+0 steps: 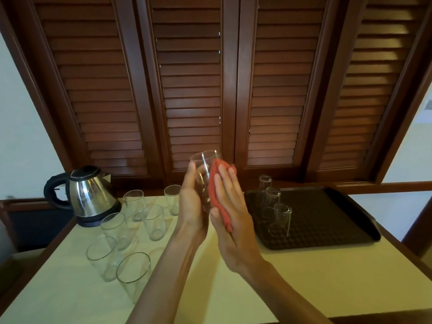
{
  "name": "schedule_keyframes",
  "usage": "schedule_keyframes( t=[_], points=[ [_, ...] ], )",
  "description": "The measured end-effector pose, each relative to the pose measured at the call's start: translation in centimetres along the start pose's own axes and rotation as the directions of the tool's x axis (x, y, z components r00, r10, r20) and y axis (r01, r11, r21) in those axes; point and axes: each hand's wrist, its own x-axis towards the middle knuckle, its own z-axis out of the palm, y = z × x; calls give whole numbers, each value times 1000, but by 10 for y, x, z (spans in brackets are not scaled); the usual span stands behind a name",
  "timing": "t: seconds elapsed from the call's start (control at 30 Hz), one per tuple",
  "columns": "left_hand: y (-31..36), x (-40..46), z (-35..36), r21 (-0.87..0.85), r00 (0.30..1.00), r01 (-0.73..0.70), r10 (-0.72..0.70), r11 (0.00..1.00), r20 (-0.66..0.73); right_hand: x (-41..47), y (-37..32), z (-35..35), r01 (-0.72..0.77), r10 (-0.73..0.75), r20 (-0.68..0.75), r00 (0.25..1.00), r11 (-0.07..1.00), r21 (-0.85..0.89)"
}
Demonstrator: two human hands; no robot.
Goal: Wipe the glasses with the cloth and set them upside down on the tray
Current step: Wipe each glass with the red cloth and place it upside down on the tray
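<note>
I hold a clear glass (203,169) up above the table's middle, its open rim pointing up and away. My left hand (191,202) grips its left side and base. My right hand (228,206) lies flat, fingers straight, pressing a red cloth (214,190) against the glass's right side. On the dark tray (327,220) at the right stand three glasses upside down (280,219) in a row near its left part. Several upright glasses (153,222) wait on the pale tabletop at the left.
A steel electric kettle (90,195) with a black handle stands at the table's back left. Dark wooden louvred shutters (191,90) rise behind the table. The pale tabletop (304,277) stretches in front of the tray, with a wooden edge around it.
</note>
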Motion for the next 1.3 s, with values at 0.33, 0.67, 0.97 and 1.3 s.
schedule_keyframes(
  t=[0.33,0.67,0.97,1.3],
  points=[
    [0,6,-7,5,995,-83,83,997,57,3,5,-5,0,-2,47,999,1000,27],
    [6,8,-2,152,998,11,-20,988,59,-1,10,2,-44,44,1,999,996,74],
    [8,9,-2,176,1000,-21,24,984,-13,-1,15,3,-95,95,8,995,990,107],
    [10,7,-7,157,996,-90,86,984,29,-4,3,-2,-101,101,13,995,971,215]
  ],
)
